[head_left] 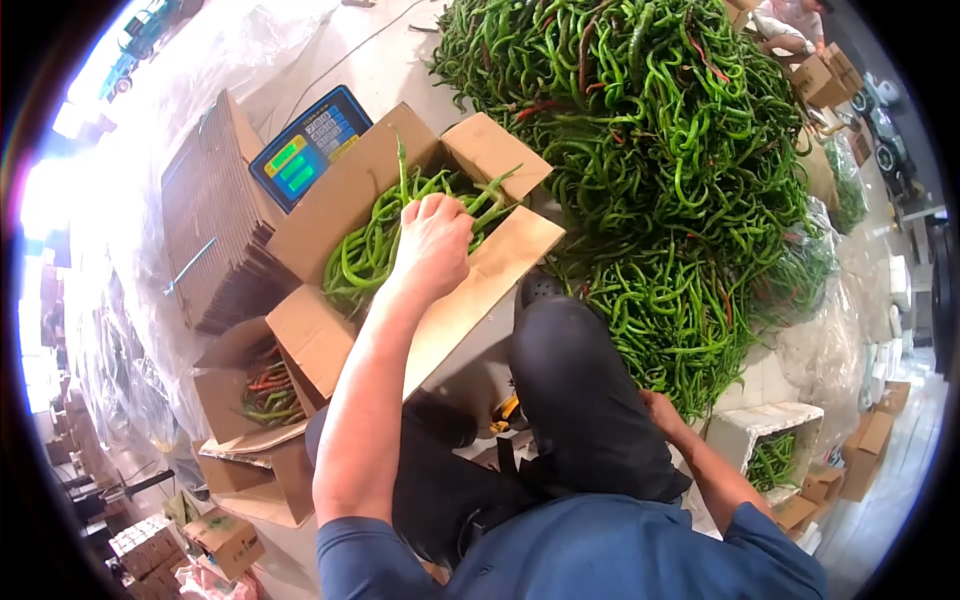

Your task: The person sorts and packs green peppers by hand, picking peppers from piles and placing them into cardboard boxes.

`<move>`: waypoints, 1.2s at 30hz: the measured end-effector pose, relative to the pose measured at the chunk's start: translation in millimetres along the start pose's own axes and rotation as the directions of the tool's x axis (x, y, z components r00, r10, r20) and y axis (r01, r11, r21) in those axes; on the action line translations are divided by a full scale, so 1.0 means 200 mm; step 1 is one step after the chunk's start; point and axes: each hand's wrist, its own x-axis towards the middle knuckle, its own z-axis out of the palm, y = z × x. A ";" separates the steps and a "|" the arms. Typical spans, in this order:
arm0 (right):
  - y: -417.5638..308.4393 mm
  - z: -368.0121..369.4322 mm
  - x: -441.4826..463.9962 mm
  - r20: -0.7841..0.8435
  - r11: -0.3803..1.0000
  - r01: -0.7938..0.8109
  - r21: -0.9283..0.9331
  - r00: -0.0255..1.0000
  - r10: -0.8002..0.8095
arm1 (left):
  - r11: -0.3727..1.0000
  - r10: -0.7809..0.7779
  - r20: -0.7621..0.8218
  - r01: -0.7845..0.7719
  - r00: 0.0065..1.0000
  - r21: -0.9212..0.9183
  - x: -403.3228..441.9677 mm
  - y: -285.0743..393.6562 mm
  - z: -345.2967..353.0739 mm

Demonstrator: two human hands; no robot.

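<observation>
My left hand (436, 240) is over an open cardboard box (345, 200) partly filled with long green chili peppers (365, 250). Its fingers are curled closed around some of these chili peppers, and one long pepper stands up just beyond the knuckles. My right hand (660, 412) is low beside my right knee, at the near edge of a large heap of green chili peppers (660, 170). The knee and the peppers hide part of this hand, so whether its fingers grip anything does not show.
A digital scale display (310, 145) stands behind the box, next to stacked flat cardboard (215, 210). At lower left, another box (225, 400) holds reddish peppers. A white foam crate (725, 440) with green peppers lies at right. Another person (790, 25) is at upper right.
</observation>
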 end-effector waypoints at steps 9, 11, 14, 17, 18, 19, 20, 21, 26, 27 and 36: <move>0.06 -0.01 -0.05 -0.016 0.995 -0.067 -0.077 0.998 0.066 | 0.987 -0.016 0.084 0.030 0.996 -0.159 -0.02 0.02 0.08; 0.10 0.00 -0.05 -0.036 0.994 -0.051 -0.097 0.998 0.047 | 0.974 -0.051 0.078 0.067 0.996 -0.216 -0.01 0.01 0.08; 0.08 -0.03 -0.05 -0.054 0.993 -0.065 -0.102 0.997 0.060 | 0.963 -0.147 0.192 0.185 0.970 -0.197 0.01 -0.03 0.09; 0.08 -0.06 -0.04 -0.045 0.991 -0.059 -0.121 0.998 0.054 | 0.957 -0.164 0.277 0.221 0.947 -0.187 0.04 -0.02 0.07; 0.08 -0.06 -0.03 -0.032 0.991 -0.069 -0.115 0.997 0.066 | 0.958 -0.154 0.313 0.219 0.937 -0.185 0.05 -0.02 0.07; 0.08 -0.07 -0.03 -0.019 0.991 -0.079 -0.109 0.997 0.078 | 0.959 -0.144 0.348 0.218 0.926 -0.182 0.06 -0.02 0.06; 0.09 -0.07 -0.02 -0.040 0.989 -0.083 -0.119 0.996 0.079 | 0.960 -0.135 0.382 0.217 0.914 -0.179 0.06 -0.02 0.06; 0.10 -0.06 -0.02 -0.061 0.988 -0.087 -0.129 0.995 0.079 | 0.956 -0.113 0.403 0.210 0.908 -0.205 0.07 -0.02 0.03; 0.23 -0.02 0.02 -0.072 0.992 -0.109 -0.057 0.992 0.105 | 0.944 -0.105 0.399 0.217 0.911 -0.248 0.05 -0.06 -0.02; 0.24 -0.01 0.02 -0.068 0.992 -0.110 -0.064 0.992 0.106 | 0.946 -0.121 0.387 0.225 0.914 -0.234 0.05 -0.07 -0.01; 0.24 -0.02 0.03 -0.051 0.979 -0.094 -0.182 0.995 0.086 | 0.945 -0.325 0.001 0.325 0.946 -0.043 0.06 -0.12 0.20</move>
